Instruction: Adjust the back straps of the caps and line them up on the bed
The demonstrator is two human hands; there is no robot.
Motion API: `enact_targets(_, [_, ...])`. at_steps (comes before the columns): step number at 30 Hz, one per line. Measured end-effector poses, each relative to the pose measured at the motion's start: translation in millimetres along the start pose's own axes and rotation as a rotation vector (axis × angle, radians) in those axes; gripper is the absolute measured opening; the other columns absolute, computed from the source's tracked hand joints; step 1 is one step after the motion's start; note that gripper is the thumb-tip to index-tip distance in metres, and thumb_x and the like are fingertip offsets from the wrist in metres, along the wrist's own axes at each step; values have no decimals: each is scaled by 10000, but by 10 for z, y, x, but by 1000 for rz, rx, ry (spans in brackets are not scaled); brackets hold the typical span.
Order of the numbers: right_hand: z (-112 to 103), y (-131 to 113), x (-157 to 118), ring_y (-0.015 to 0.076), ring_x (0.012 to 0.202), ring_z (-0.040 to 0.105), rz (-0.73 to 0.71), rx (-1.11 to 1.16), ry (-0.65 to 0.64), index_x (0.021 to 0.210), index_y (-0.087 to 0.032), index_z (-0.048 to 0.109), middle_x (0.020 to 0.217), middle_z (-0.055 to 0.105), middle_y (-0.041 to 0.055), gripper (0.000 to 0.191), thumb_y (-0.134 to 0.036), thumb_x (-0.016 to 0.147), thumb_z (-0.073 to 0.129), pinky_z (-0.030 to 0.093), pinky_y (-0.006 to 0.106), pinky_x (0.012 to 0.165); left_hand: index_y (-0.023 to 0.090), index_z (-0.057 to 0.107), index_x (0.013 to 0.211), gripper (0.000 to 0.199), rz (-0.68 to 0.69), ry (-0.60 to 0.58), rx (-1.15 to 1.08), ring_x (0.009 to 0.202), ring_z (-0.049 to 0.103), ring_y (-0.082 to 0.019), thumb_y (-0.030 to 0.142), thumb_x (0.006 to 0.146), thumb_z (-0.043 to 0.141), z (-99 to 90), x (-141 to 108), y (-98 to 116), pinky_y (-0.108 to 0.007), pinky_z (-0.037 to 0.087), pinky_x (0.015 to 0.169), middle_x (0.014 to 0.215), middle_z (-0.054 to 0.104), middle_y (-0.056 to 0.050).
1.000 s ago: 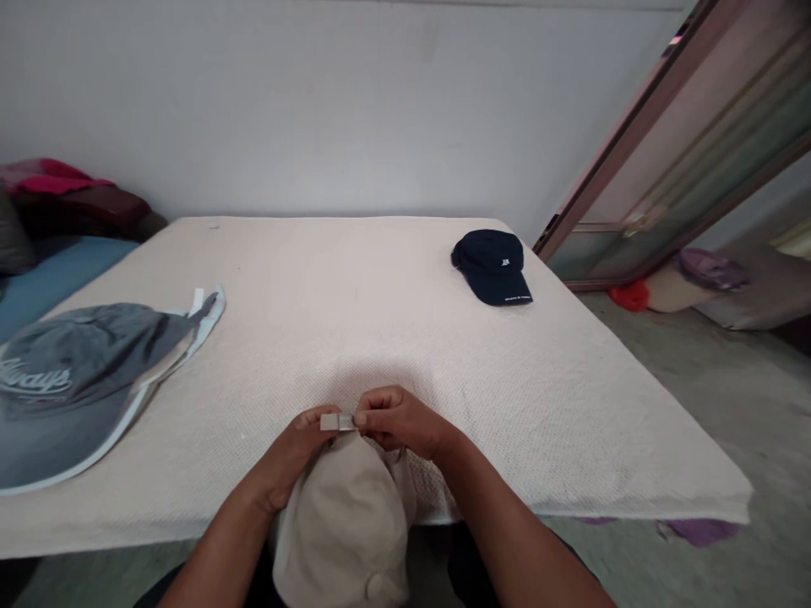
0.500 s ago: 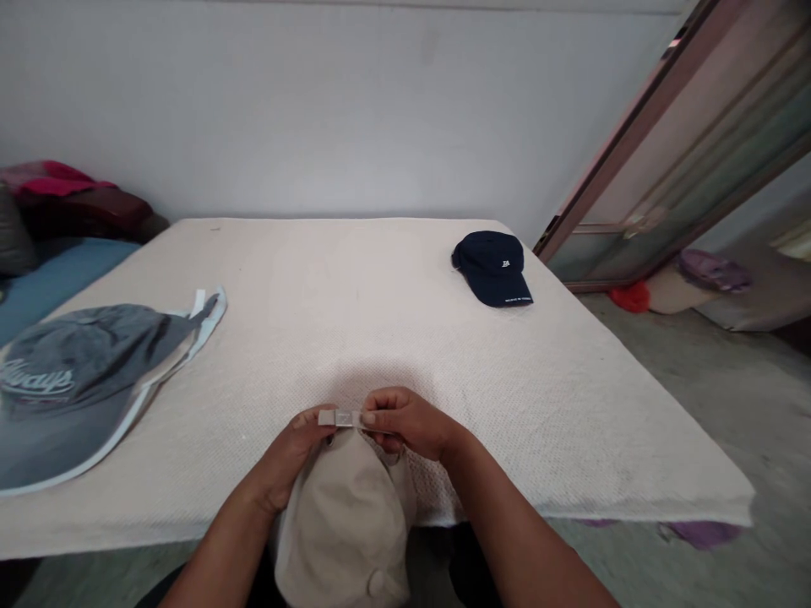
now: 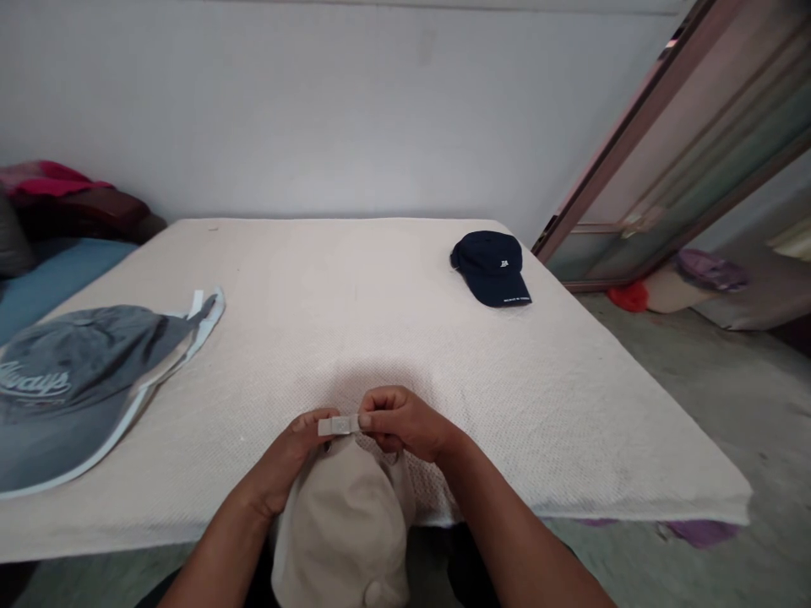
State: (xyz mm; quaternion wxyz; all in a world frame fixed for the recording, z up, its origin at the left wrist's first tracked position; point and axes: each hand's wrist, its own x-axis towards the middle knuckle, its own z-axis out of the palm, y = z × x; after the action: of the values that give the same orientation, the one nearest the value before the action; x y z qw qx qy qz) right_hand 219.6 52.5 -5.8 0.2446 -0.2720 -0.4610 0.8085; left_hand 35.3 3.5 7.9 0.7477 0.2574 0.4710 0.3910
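Observation:
A beige cap [image 3: 345,523] hangs at the table's near edge, its button toward me and its back strap [image 3: 340,426] uppermost. My left hand [image 3: 288,460] is closed around the left end of the strap, by the cap's rim. With thumb and fingers, my right hand [image 3: 405,422] pinches the strap's right end. Between the two hands a pale buckle shows on the strap. The cap's visor is hidden from view.
A grey cap [image 3: 82,380] with white lettering and a white-edged visor lies at the left. Toward the back right sits a navy cap [image 3: 491,266]. Both rest on a table with a cream cloth [image 3: 304,295]. A pale wall [image 3: 317,110] stands behind.
Both hands keep hold of the strap. The strap tilts slightly, its left part a little lower than before. The caps on the table have stayed put.

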Motion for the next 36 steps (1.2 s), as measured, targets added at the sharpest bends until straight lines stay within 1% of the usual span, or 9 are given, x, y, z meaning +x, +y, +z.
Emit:
enact_targets(5, [8,-29,-23,37,395,343,-18,-199,35,679,-142,574,463,439,-69,148,-258,752,631,239,170,378,145,596,643,118,-10,-29,-43,491,477,-90,199,684,692,14,-7,-12,-201,368,492,566,562,26])
enact_targets(9, [18,-8,1,34,384,309,-15,-171,46,660,-150,549,456,416,-74,213,-318,760,632,211,175,366,142,605,670,80,-3,-18,-47,523,501,-97,176,696,672,12,-11,-20,-206,388,520,593,576,20])
enact_targets(15, [24,36,37,36,398,314,-4,-167,95,689,-157,553,484,412,-74,144,-269,744,624,215,173,363,150,591,641,118,-3,-21,-57,489,478,-90,193,675,695,5,-12,-32,-203,366,493,557,550,32])
enact_targets(18, [30,22,25,37,403,325,-7,-204,95,685,-155,557,487,418,-70,132,-256,748,613,227,172,368,154,619,686,128,3,25,-34,524,502,-96,212,641,724,2,-6,-39,-203,381,524,597,579,26])
enact_targets(21, [38,10,19,38,401,331,-11,-229,83,678,-151,564,482,424,-68,112,-230,746,603,230,173,369,153,636,712,212,7,78,-4,545,509,-99,262,584,765,8,-6,-35,-202,386,541,621,594,23])
enact_targets(23, [45,12,23,37,400,329,-6,-223,88,670,-150,562,475,420,-70,104,-217,741,601,228,173,372,155,628,690,216,5,86,13,536,495,-95,267,571,770,20,-8,-26,-200,378,536,603,578,31])
enact_targets(27, [57,24,32,37,399,318,0,-171,95,666,-149,557,469,414,-71,109,-215,735,611,213,177,376,159,608,639,145,-4,68,99,505,454,-87,228,618,733,52,-9,-6,-201,346,503,568,546,39])
enact_targets(34, [46,14,12,39,416,302,27,-66,23,681,-153,532,482,385,-73,200,-303,755,641,228,178,396,159,660,694,156,1,144,194,565,541,-145,248,598,746,50,-11,4,-253,402,560,645,638,-16])
enact_targets(36, [43,14,9,37,416,299,26,-49,6,681,-154,525,485,380,-74,211,-309,760,643,233,178,399,159,666,712,163,-3,144,198,567,546,-148,242,599,748,40,-8,-1,-254,406,562,647,643,-19])
